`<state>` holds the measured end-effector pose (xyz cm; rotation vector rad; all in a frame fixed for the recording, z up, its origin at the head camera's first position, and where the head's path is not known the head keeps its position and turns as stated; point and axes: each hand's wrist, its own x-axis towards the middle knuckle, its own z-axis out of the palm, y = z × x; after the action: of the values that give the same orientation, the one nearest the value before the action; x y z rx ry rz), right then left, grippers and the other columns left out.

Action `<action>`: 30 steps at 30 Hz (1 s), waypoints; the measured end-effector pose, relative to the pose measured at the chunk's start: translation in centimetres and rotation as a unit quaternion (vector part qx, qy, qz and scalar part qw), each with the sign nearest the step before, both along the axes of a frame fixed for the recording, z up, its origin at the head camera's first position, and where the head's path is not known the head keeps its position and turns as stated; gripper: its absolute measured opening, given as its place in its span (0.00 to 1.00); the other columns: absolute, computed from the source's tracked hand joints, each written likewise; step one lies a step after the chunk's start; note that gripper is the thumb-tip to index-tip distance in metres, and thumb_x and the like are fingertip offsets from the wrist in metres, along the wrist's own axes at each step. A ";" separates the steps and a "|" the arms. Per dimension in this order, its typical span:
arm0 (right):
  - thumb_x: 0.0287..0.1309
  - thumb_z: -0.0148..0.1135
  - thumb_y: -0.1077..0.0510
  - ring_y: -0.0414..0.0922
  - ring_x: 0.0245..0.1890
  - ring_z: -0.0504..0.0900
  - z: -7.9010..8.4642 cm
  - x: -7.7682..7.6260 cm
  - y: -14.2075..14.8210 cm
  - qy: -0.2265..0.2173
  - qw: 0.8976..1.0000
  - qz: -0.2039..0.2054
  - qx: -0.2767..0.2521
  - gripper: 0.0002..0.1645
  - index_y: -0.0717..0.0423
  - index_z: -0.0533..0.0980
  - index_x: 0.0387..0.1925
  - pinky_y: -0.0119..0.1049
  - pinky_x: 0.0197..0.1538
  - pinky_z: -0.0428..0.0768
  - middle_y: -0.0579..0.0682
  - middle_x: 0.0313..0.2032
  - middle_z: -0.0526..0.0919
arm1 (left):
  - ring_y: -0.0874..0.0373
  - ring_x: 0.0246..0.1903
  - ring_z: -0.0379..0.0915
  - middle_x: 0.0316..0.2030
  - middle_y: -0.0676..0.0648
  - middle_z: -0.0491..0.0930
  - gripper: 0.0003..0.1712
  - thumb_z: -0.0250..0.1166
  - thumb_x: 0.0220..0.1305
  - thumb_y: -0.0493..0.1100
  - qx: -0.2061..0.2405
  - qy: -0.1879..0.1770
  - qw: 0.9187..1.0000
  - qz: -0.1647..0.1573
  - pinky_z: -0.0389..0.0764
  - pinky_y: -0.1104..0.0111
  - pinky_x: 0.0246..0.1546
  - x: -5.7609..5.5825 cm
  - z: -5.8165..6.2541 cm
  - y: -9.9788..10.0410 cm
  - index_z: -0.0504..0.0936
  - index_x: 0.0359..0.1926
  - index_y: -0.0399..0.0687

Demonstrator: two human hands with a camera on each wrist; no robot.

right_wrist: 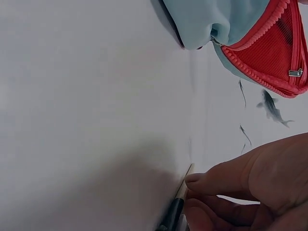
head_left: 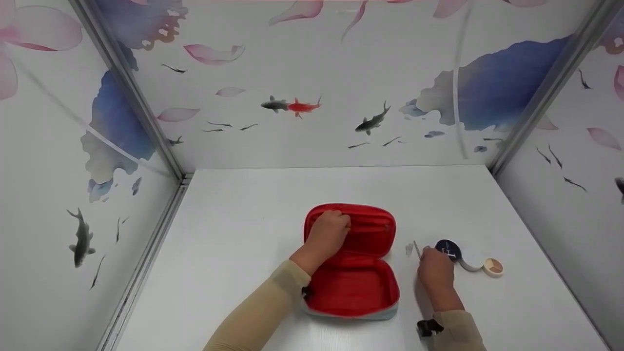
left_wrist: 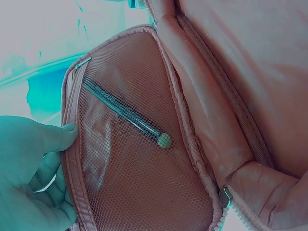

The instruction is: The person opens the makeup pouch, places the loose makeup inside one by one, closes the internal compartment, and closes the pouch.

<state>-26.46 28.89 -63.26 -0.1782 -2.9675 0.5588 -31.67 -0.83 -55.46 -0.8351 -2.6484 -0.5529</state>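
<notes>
An unzipped cosmetic bag (head_left: 353, 292), pale blue outside and red inside, stands with its lid raised. My left hand (head_left: 329, 234) grips the lid's top edge, with the thumb on the front and the fingers behind in the left wrist view. Inside the lid's mesh pocket (left_wrist: 130, 173) lies a slim dark stick (left_wrist: 127, 113) with a round pale end. To the right of the bag, my right hand (head_left: 436, 273) pinches a slender pencil-like stick (right_wrist: 174, 211), dark along its body with a pale pointed tip. Its far end runs out of the right wrist view.
Beside the right hand lie a dark blue round tin (head_left: 447, 249), a white round item (head_left: 470, 265) and a small compact (head_left: 493, 267) with beige and brown segments. A small clear piece (head_left: 408, 249) is near the stick's tip. Patterned walls (head_left: 317, 63) enclose the white table (head_left: 234, 234).
</notes>
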 end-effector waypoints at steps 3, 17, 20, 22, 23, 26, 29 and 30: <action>0.67 0.55 0.71 0.70 0.34 0.86 -0.1 0.0 -0.1 0.002 1.000 0.001 0.001 0.10 0.70 0.80 0.32 0.62 0.38 0.82 0.69 0.29 0.85 | 0.56 0.40 0.81 0.35 0.49 0.85 0.03 0.68 0.73 0.40 0.002 0.001 1.000 -0.002 0.84 0.69 0.44 0.0 0.0 -0.1 0.86 0.40 0.48; 0.66 0.55 0.71 0.63 0.29 0.85 0.4 0.1 -0.6 -0.027 0.999 0.022 0.019 0.09 0.76 0.79 0.38 0.58 0.34 0.83 0.66 0.26 0.83 | 0.57 0.39 0.81 0.34 0.50 0.85 0.03 0.70 0.72 0.42 -0.013 0.003 1.000 0.016 0.84 0.69 0.44 0.1 -0.1 -0.1 0.87 0.38 0.50; 0.65 0.56 0.71 0.59 0.29 0.84 0.5 -0.2 -0.5 -0.052 0.998 0.023 0.031 0.12 0.79 0.79 0.44 0.57 0.36 0.84 0.67 0.28 0.83 | 0.57 0.39 0.81 0.34 0.50 0.85 0.03 0.70 0.72 0.41 -0.011 0.003 1.000 0.016 0.84 0.69 0.44 0.2 -0.2 -0.1 0.87 0.38 0.50; 0.62 0.59 0.70 0.57 0.28 0.83 0.5 -0.3 -0.5 -0.066 0.997 0.025 0.035 0.13 0.79 0.78 0.45 0.56 0.37 0.84 0.66 0.28 0.83 | 0.56 0.39 0.81 0.34 0.50 0.85 0.03 0.70 0.73 0.41 -0.010 0.005 1.000 0.016 0.84 0.69 0.44 0.3 -0.2 -0.1 0.87 0.38 0.49; 0.61 0.60 0.69 0.56 0.28 0.82 0.6 -0.3 -0.4 -0.071 0.997 0.025 0.037 0.14 0.78 0.79 0.45 0.56 0.37 0.84 0.65 0.28 0.84 | 0.57 0.39 0.81 0.34 0.50 0.85 0.03 0.69 0.73 0.41 -0.012 0.005 1.000 0.015 0.84 0.69 0.44 0.4 -0.2 -0.1 0.86 0.38 0.49; 0.56 0.65 0.68 0.55 0.29 0.83 0.7 -0.2 -0.2 -0.075 0.997 0.022 0.019 0.11 0.74 0.81 0.40 0.56 0.38 0.84 0.63 0.29 0.85 | 0.57 0.39 0.81 0.33 0.50 0.85 0.04 0.69 0.73 0.41 -0.013 0.006 1.000 0.012 0.84 0.69 0.44 0.5 -0.3 -0.2 0.86 0.38 0.49; 0.54 0.68 0.67 0.57 0.32 0.85 0.9 -0.1 0.0 -0.075 0.997 0.012 -0.018 0.09 0.69 0.82 0.37 0.58 0.42 0.84 0.62 0.31 0.86 | 0.57 0.39 0.81 0.33 0.50 0.84 0.04 0.68 0.74 0.41 -0.012 0.009 1.000 0.008 0.83 0.69 0.44 0.5 -0.3 -0.2 0.86 0.37 0.49; 0.53 0.68 0.66 0.57 0.33 0.85 1.1 -0.1 0.0 -0.076 0.996 0.008 -0.034 0.09 0.68 0.83 0.37 0.58 0.43 0.84 0.61 0.32 0.87 | 0.56 0.39 0.81 0.33 0.49 0.84 0.05 0.68 0.74 0.40 -0.011 0.011 1.000 0.007 0.83 0.69 0.44 0.5 -0.4 -0.3 0.86 0.37 0.49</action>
<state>-26.53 28.87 -62.17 -0.2113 -3.1012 0.6780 -31.15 -1.10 -55.81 -0.8246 -2.6432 -0.5092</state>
